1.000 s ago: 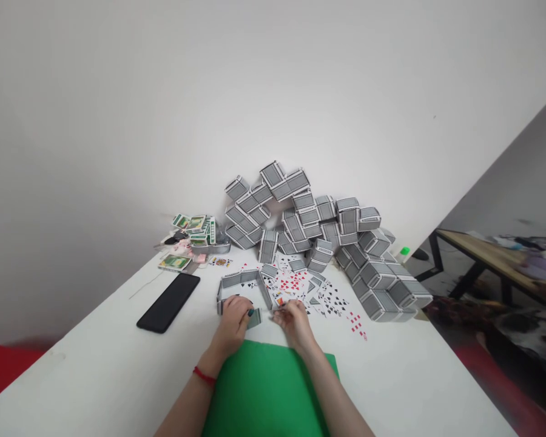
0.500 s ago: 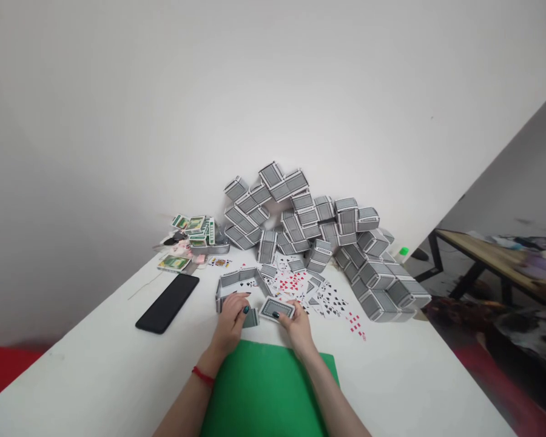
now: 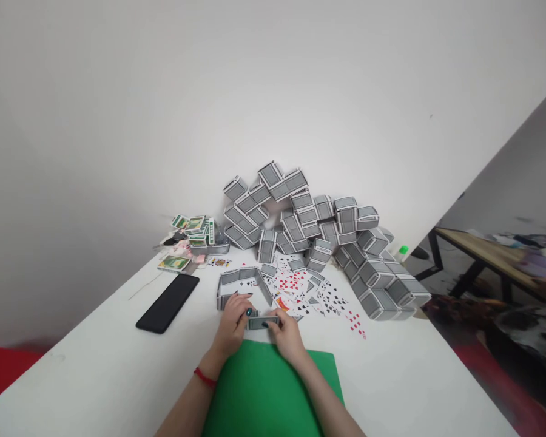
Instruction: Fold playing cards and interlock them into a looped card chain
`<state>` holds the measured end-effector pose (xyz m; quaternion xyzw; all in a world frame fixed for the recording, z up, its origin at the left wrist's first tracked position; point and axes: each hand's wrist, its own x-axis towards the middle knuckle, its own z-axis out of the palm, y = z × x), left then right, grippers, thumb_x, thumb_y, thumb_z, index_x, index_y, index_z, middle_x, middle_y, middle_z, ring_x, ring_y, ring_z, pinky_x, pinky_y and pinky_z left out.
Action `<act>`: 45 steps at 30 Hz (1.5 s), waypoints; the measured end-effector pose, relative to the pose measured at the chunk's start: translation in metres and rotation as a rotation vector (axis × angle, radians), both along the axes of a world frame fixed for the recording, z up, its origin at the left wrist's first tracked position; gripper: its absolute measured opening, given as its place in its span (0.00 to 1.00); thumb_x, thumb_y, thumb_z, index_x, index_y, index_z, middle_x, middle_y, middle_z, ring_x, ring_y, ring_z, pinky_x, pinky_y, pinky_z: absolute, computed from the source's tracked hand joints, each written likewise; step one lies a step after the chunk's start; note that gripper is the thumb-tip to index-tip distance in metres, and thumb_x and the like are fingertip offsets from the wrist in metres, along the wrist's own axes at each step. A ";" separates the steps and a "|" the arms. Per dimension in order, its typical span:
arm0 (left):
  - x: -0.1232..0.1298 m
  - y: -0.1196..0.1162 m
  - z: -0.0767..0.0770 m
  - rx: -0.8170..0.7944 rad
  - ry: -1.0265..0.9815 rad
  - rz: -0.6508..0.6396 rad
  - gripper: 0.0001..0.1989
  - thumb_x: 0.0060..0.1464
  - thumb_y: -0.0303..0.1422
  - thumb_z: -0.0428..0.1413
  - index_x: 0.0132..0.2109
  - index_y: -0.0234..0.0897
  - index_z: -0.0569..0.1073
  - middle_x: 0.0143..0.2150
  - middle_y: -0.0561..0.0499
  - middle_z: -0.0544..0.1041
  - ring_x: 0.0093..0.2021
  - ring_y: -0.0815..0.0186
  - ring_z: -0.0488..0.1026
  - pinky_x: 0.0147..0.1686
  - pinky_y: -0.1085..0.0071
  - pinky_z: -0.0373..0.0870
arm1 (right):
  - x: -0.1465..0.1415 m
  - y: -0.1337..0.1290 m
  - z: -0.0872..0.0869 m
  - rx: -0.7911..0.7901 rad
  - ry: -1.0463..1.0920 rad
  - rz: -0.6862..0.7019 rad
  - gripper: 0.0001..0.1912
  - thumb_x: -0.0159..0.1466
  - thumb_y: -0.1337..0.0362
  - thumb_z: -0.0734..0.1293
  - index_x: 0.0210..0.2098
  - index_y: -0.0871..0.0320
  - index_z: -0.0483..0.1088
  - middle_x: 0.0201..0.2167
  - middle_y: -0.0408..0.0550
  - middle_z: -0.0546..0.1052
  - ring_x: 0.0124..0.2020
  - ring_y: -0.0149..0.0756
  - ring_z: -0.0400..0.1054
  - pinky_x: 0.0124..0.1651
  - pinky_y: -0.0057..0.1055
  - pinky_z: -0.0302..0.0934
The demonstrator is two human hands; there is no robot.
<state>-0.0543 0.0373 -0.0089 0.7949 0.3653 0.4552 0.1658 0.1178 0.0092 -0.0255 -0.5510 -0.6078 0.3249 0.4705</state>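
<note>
My right hand (image 3: 287, 334) pinches a folded grey-backed card (image 3: 260, 323) at the near side of a ring of folded cards (image 3: 242, 276). The ring stands on the white table, with its far and side walls upright. My left hand (image 3: 232, 318), with a red string at the wrist, is closed at the ring's near left edge, beside the card; what its fingers hold is hidden. Behind, folded-card blocks (image 3: 307, 212) are stacked against the wall. Loose playing cards (image 3: 291, 282) lie face up and face down to the right of the ring.
A black phone (image 3: 167, 303) lies at the left. Green card boxes (image 3: 202, 227) are piled at the back left. Green cloth (image 3: 273, 388) is at the table's near edge. More card blocks (image 3: 382, 282) stand at the right, near a green cap (image 3: 403, 249).
My right hand has moved left, towards my left hand. The card there, earlier lying flat and facing up, now shows as a narrow upright strip against the ring's near side.
</note>
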 end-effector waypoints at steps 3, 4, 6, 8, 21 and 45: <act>0.000 -0.001 -0.001 -0.014 0.003 0.010 0.10 0.54 0.28 0.42 0.33 0.39 0.68 0.36 0.47 0.74 0.49 0.60 0.66 0.54 0.53 0.52 | 0.006 0.003 0.003 0.024 0.036 -0.021 0.04 0.52 0.66 0.61 0.25 0.57 0.67 0.23 0.42 0.70 0.28 0.35 0.62 0.33 0.28 0.55; 0.000 -0.001 -0.001 -0.016 0.000 0.009 0.10 0.54 0.28 0.42 0.33 0.39 0.67 0.36 0.47 0.74 0.49 0.60 0.66 0.54 0.53 0.52 | 0.011 0.005 0.004 0.026 0.061 -0.041 0.04 0.51 0.66 0.62 0.25 0.57 0.68 0.24 0.43 0.71 0.29 0.35 0.63 0.33 0.28 0.56; -0.001 0.000 -0.002 -0.018 -0.002 0.002 0.10 0.55 0.28 0.42 0.33 0.39 0.67 0.37 0.47 0.74 0.50 0.60 0.65 0.55 0.52 0.52 | 0.020 0.008 0.004 0.020 0.110 -0.086 0.04 0.51 0.65 0.62 0.26 0.58 0.68 0.24 0.43 0.71 0.28 0.35 0.63 0.33 0.28 0.56; -0.001 0.000 -0.001 -0.018 -0.004 -0.008 0.10 0.55 0.28 0.41 0.34 0.39 0.66 0.37 0.47 0.74 0.50 0.61 0.65 0.55 0.52 0.51 | 0.027 0.010 0.003 0.015 0.154 -0.128 0.04 0.50 0.64 0.63 0.26 0.58 0.68 0.24 0.42 0.72 0.27 0.35 0.63 0.32 0.28 0.56; -0.001 0.002 -0.004 -0.034 -0.042 0.003 0.09 0.55 0.28 0.42 0.33 0.39 0.66 0.37 0.48 0.73 0.50 0.61 0.65 0.56 0.54 0.51 | 0.017 0.007 -0.004 0.012 0.038 -0.043 0.06 0.52 0.64 0.61 0.26 0.58 0.68 0.22 0.42 0.70 0.26 0.34 0.62 0.31 0.27 0.56; 0.000 0.000 0.001 0.083 0.107 0.012 0.05 0.50 0.27 0.51 0.29 0.38 0.70 0.32 0.49 0.73 0.48 0.61 0.67 0.55 0.52 0.53 | 0.013 0.009 0.012 0.059 -0.153 0.169 0.07 0.52 0.70 0.64 0.32 0.58 0.69 0.29 0.45 0.71 0.31 0.34 0.65 0.36 0.30 0.60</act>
